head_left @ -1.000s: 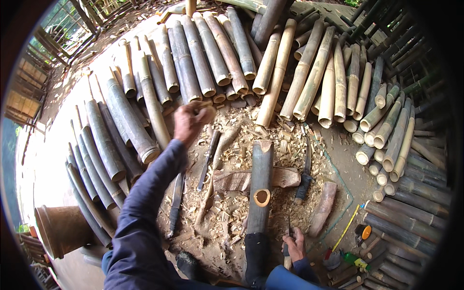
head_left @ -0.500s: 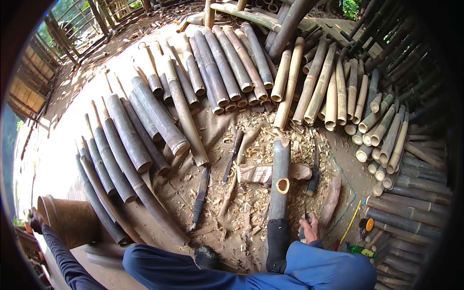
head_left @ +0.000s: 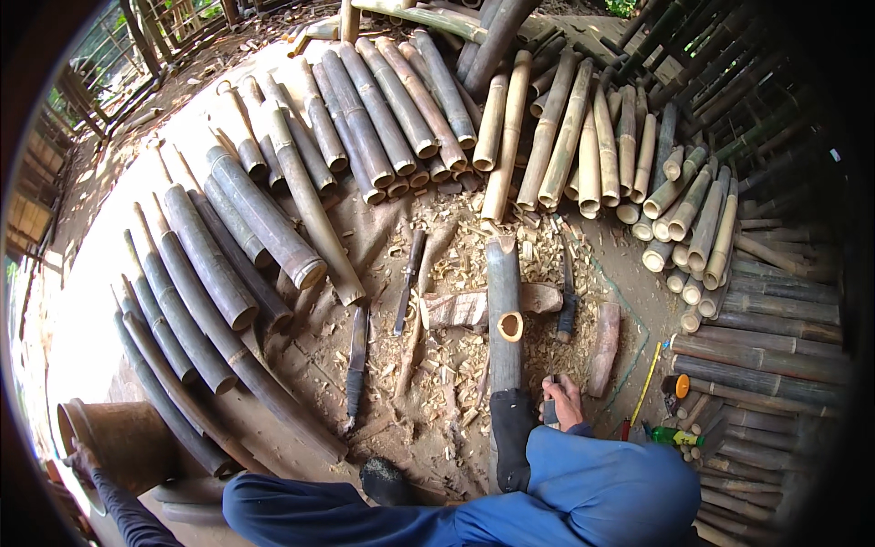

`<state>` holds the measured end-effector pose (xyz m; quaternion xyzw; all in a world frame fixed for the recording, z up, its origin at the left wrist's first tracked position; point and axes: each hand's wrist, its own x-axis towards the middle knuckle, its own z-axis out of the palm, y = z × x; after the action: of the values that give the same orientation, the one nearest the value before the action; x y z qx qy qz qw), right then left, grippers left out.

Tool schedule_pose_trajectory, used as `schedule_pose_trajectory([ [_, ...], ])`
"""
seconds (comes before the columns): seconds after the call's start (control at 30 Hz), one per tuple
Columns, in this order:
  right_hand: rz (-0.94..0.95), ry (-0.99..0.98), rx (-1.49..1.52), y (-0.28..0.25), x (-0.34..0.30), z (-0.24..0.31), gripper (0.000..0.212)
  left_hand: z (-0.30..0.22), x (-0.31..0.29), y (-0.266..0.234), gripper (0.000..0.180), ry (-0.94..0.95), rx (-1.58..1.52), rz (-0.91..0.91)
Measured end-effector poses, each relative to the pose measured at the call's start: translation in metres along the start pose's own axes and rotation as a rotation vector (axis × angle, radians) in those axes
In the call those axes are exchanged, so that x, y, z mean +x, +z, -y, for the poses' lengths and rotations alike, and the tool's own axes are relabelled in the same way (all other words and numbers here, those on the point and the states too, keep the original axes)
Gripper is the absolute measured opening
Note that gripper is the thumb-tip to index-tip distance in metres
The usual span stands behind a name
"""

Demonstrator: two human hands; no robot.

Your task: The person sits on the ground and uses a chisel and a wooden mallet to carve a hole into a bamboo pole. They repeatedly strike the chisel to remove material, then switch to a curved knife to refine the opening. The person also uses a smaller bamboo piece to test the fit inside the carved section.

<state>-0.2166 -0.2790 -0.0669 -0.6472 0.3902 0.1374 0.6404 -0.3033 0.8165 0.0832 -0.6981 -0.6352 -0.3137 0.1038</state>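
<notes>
At the far left, my left hand (head_left: pixel 80 458) is at the rim of a brown bucket (head_left: pixel 128 447); its fingers are dark and hard to make out. My right hand (head_left: pixel 562 401), beside my bent knee, is closed around a small grey thing (head_left: pixel 550 412) whose kind I cannot make out. Just left of this hand lies a bamboo length (head_left: pixel 505 292), pointing away from me. An oval hole (head_left: pixel 509 326) with a pale rim is cut in its upper side. The bamboo rests across a wooden block (head_left: pixel 456 309), and a black-covered shape (head_left: pixel 512 438) lies over its near part.
Bamboo poles fan out at left (head_left: pixel 219 264) and back (head_left: pixel 392 109); paler ones (head_left: pixel 602 137) are stacked right. Two long blades (head_left: pixel 357 365) (head_left: pixel 410 278) and a dark-handled knife (head_left: pixel 567 310) lie among wood chips (head_left: pixel 456 374). A tape measure (head_left: pixel 681 386) and green bottle (head_left: pixel 674 437) lie right.
The whole view has shifted, so most things sit further left and higher. My left hand has moved lower along the bucket's rim. My right hand still holds the small grey thing.
</notes>
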Motion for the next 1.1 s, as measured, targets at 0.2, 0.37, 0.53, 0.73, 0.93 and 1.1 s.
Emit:
schedule_pose_trajectory([
  [0.2,0.236,-0.099,0.263,0.014,-0.004,0.051,0.030,-0.249,-0.252,-0.071,0.050,1.033,-0.758,0.388],
  [0.37,0.426,-0.150,0.012,0.028,0.009,0.066,0.034,-0.374,-0.606,-0.325,0.073,1.876,-1.125,0.973],
  [0.53,0.287,-0.409,-0.211,0.026,0.031,0.031,0.040,-0.363,-0.840,-0.406,0.090,2.424,-0.877,1.233],
  [0.73,0.513,-0.194,-0.793,-0.029,0.101,0.029,0.044,-0.407,-0.869,-0.394,0.076,2.360,-0.322,1.768],
  [0.93,0.552,-0.521,-1.442,-0.010,0.106,0.161,0.048,-0.410,-0.867,-0.365,0.078,1.581,-1.169,1.924],
  [1.1,0.702,-1.095,-2.028,0.065,0.114,0.234,0.028,-0.408,-0.851,-0.370,0.086,0.856,-1.353,1.703],
])
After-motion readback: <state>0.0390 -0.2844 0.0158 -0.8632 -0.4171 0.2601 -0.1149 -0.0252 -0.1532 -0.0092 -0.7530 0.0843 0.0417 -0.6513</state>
